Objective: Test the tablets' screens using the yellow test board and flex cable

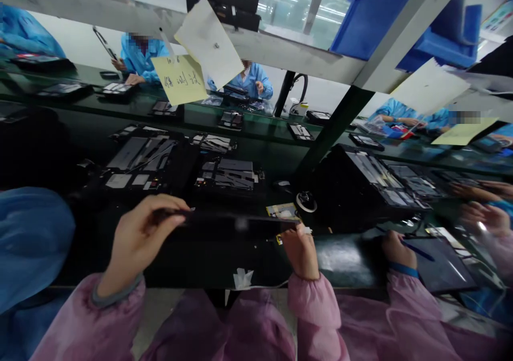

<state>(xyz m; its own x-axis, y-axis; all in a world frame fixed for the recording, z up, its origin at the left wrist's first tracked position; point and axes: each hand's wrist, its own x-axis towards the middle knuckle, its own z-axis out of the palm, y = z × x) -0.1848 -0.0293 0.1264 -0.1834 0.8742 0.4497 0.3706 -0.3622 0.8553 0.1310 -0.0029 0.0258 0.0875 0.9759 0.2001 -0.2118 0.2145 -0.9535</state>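
Note:
My left hand (138,238) pinches the left end of a thin dark flat panel (236,225), tablet-like in shape and seen almost edge-on. At the panel's other end, my right hand (301,251) grips with the thumb on top. The panel hangs level above the dark green bench (192,267), and its face is too dark and blurred to make out. Below it, a scrap of clear tape (243,279) sticks to the bench's front edge. Just behind my right hand lies a yellow-edged packet (282,211), partly hidden by the panel.
Stacks of opened tablet-like devices (228,174) in black trays stand behind, with another tall stack (360,185) to the right. A roll of tape (306,202) lies between. A co-worker's hand (401,254) rests beside a tablet (435,262). A blue cap (34,243) is close at left.

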